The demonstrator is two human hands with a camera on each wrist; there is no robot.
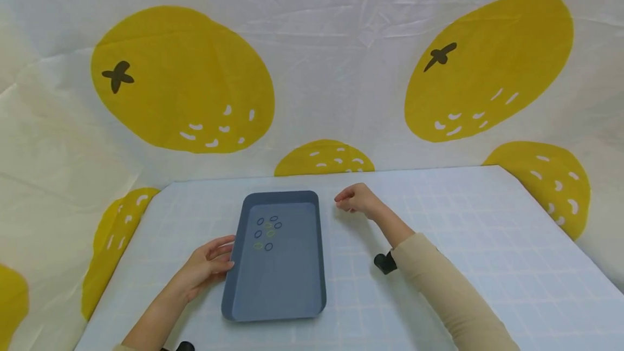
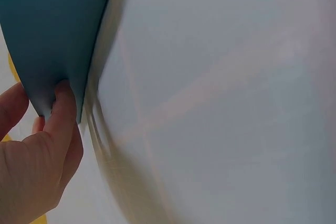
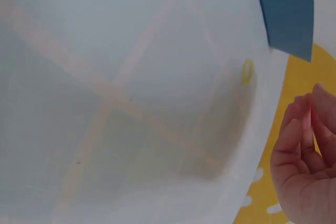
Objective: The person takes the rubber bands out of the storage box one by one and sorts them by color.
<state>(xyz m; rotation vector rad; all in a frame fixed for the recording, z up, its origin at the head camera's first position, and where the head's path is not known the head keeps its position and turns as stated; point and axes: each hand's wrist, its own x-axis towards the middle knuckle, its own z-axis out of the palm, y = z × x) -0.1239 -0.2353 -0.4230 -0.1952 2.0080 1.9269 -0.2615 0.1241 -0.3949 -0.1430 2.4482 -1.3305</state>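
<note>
A blue-grey rectangular tray [image 1: 278,286] lies on the table, with several small dark blue rings [image 1: 268,246] and yellow rings [image 1: 258,245] inside its far half. My left hand [image 1: 207,264] rests at the tray's left side, its fingertips at the rim and one finger [image 2: 64,95] against the outer wall. Past the far right corner of the tray, my right hand [image 1: 358,199] hovers over the table with loosely bent fingers and nothing visible between them. Below it in the right wrist view, a single yellow ring [image 3: 248,72] shows against the tabletop.
A pale blue grid-patterned cloth [image 1: 439,215] covers the table. Behind it hangs a white sheet [image 1: 336,69] printed with large yellow fruit. A black wrist-camera mount [image 1: 385,263] sticks out beside my right sleeve [image 1: 448,291].
</note>
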